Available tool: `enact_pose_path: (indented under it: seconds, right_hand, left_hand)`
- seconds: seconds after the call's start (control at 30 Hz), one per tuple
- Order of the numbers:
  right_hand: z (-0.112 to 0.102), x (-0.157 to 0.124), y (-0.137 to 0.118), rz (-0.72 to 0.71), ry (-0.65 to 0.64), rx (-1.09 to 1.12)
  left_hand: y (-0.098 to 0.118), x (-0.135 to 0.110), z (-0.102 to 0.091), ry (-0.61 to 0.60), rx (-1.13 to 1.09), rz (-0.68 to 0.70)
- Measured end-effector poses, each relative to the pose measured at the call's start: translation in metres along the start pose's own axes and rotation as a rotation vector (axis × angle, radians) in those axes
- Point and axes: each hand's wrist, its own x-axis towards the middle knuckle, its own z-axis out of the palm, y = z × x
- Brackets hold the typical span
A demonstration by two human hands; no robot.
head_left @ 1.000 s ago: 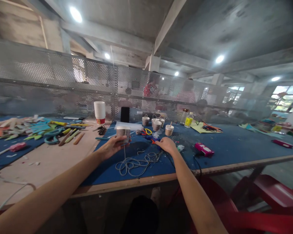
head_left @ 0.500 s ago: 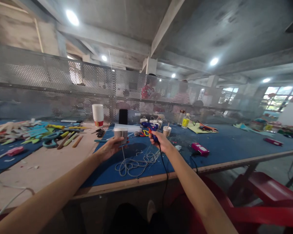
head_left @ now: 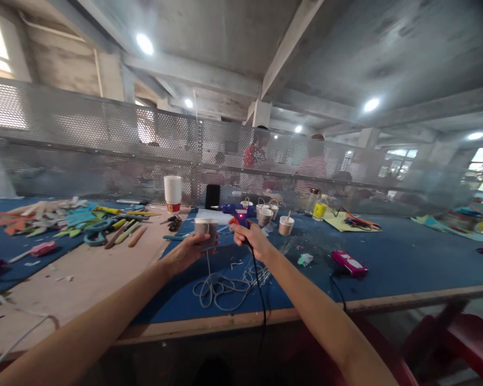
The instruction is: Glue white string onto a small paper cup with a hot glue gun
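My left hand (head_left: 187,252) is wrapped around a small paper cup (head_left: 206,229) partly covered in grey cord, held just above the blue table top (head_left: 386,257). A strand hangs from the cup down to a loose heap of grey cord (head_left: 221,284) on the table. My right hand (head_left: 253,239) grips a blue glue gun (head_left: 234,212) with a red light; its nozzle points left, close to the cup's rim. The gun's black cable (head_left: 261,300) runs down over the table's front edge.
Cord-wrapped cups with handles (head_left: 264,213) stand behind my hands, beside a stack of white cups (head_left: 173,192) and a black box (head_left: 212,196). Coloured foam pieces and scissors (head_left: 84,222) lie left, a pink device (head_left: 349,263) right. A perforated metal screen (head_left: 104,139) backs the table; people sit behind it.
My right hand went from lying on the table to picking up the glue gun, then carried it left and up toward the cup. The left hand kept holding the cup.
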Motion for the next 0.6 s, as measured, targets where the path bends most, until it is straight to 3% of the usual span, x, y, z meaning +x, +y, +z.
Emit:
enact_pose_path:
  seconds: [0.23,0.4,0.6]
  right_hand:
    - [-0.005,-0.007,0.003,-0.094,0.121,-0.419]
    - [-0.009,-0.014,0.010,-0.179,0.115,-0.685]
    - [-0.008,-0.016,0.015,-0.379,0.104,-0.825]
  left_hand:
    - [-0.001,0.001,-0.002,0.012,-0.015,-0.009]
    - [-0.004,0.006,-0.010,0.014,-0.029,-0.001]
    - [-0.003,0.007,-0.009,0.049,0.025,0.002]
